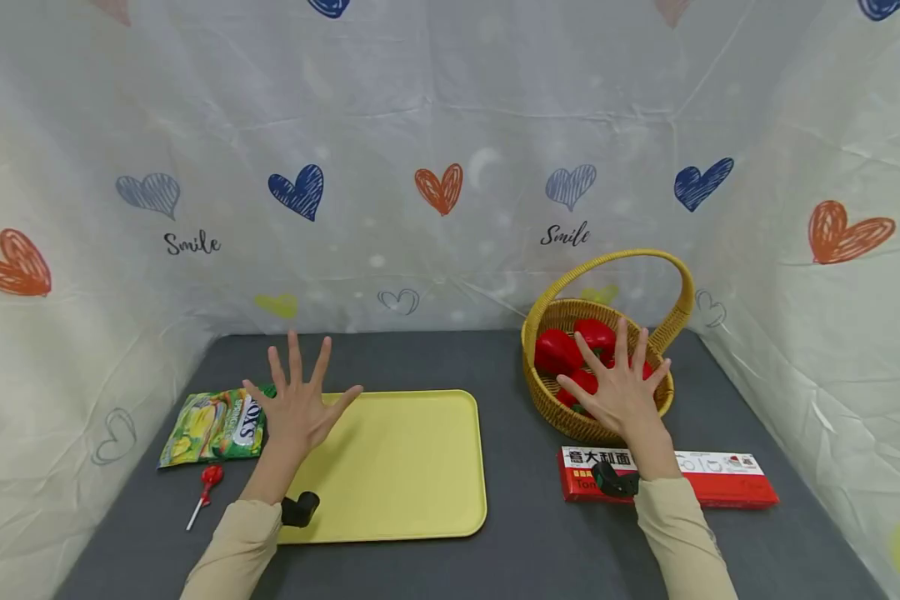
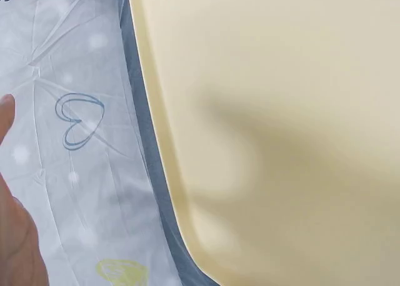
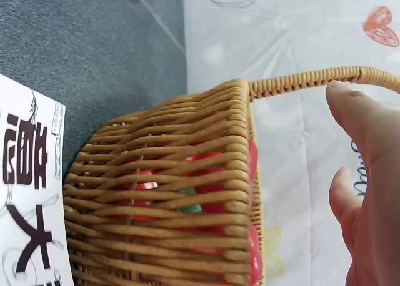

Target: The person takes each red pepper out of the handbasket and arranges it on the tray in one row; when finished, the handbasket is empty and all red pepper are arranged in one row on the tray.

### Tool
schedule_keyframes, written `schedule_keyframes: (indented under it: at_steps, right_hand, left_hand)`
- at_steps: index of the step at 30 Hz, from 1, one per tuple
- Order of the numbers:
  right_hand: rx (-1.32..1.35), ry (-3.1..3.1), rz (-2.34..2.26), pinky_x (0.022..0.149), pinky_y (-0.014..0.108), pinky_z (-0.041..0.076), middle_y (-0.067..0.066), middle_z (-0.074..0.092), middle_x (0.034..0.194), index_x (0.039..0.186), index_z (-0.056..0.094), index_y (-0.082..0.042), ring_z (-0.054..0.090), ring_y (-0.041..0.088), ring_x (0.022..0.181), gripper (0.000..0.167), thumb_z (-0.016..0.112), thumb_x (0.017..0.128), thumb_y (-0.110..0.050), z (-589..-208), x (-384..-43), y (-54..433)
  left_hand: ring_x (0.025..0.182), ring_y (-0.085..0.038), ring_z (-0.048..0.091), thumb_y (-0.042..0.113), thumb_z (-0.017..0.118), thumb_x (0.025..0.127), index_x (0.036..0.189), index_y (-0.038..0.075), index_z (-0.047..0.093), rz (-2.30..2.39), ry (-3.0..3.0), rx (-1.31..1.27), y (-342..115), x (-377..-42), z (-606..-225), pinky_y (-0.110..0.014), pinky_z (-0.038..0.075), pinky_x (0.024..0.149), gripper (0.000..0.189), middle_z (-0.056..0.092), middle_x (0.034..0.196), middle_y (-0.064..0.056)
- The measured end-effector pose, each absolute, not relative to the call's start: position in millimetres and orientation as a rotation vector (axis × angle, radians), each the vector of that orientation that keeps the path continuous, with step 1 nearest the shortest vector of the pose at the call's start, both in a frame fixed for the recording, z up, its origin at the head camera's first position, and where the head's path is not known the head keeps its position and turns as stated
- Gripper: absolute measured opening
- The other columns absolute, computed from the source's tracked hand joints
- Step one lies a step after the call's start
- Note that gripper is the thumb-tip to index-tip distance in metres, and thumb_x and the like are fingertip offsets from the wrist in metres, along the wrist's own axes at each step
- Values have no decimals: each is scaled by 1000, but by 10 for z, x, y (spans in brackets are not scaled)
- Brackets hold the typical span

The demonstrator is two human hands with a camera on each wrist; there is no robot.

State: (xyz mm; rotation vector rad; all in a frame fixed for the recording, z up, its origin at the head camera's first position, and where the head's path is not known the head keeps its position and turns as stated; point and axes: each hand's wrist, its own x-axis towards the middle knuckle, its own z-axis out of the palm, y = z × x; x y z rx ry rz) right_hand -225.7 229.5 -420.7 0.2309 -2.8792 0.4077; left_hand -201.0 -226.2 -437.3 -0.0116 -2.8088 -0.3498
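Both hands are held up with fingers spread, holding nothing. My left hand point(image 1: 297, 412) is over the left edge of a yellow tray point(image 1: 405, 467), beside a green snack bag point(image 1: 213, 425) that it partly covers. In the left wrist view, part of the left hand point(image 2: 19, 236) shows at the left edge. My right hand point(image 1: 622, 396) appears in front of a wicker basket point(image 1: 543, 400) holding several red bell peppers point(image 1: 558, 352), hiding some of them. The right forearm crosses above a red and white pasta box point(image 1: 727, 483). In the right wrist view, the right hand point(image 3: 375, 167) overlaps the basket handle point(image 3: 300, 83).
A red lollipop point(image 1: 211, 476) lies on the grey table point(image 1: 510, 533), just below the snack bag. A pale curtain point(image 1: 435, 100) printed with hearts hangs behind the table and along both sides. The basket's tall handle point(image 1: 637, 253) arches upward near the back right.
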Motion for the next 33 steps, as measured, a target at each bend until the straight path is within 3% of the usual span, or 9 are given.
schedule_keyframes:
  at_steps: [9,17,20,22,26,29,33]
  right_hand:
    - [307,-2870,436,93,78,-11,9,-30,155,155,15,-27,-29,41,137,80,41,90,-66,-4192,-2200,2385]
    - [518,-2855,675,99,74,-8,8,-25,157,155,19,-24,-28,40,138,78,56,91,-51,-4217,-2192,2555]
    - [623,-2888,870,97,77,0,8,-19,159,154,21,-23,-26,39,140,80,63,89,-42,-4224,-2206,2649]
    - [692,-2908,954,95,79,8,11,-12,160,153,25,-21,-20,40,141,81,67,87,-38,-4225,-2225,2715]
    - [850,-2942,1003,93,77,21,22,9,158,149,37,-12,-4,46,142,79,75,82,-29,-4181,-2292,2821]
    - [999,-2954,1029,95,71,28,28,19,154,143,45,-5,7,53,139,74,78,78,-19,-4123,-2369,2874]
    - [1208,-2963,959,91,59,43,34,27,147,137,51,0,18,57,133,68,78,75,-5,-4067,-2466,2892]
  left_hand:
    - [142,-37,-19,71,52,83,155,35,2,-377,-2732,-90,-2486,-1616,-4459,-79,-6,94,95,-19,159,-4]
    - [142,-41,-14,51,70,82,156,29,9,-667,-2867,-285,-2843,-1267,-4447,-79,16,91,98,-17,159,-3]
    - [144,-42,-3,40,77,79,155,25,16,-878,-2908,-441,-3015,-1177,-4465,-75,25,89,99,-10,161,-6]
    - [146,-29,6,38,81,74,153,21,26,-947,-2917,-543,-3123,-1129,-4493,-69,33,91,98,0,161,-7]
    - [140,-35,24,41,82,67,146,14,43,-1057,-2946,-660,-3281,-1071,-4539,-56,44,89,92,12,158,-20]
    - [126,-56,32,41,83,65,141,10,49,-1121,-2971,-713,-3356,-1044,-4573,-50,48,85,89,14,151,-35]
    - [117,-52,46,44,81,67,134,9,58,-1040,-2961,-781,-3424,-983,-4644,-36,54,78,79,23,146,-39]
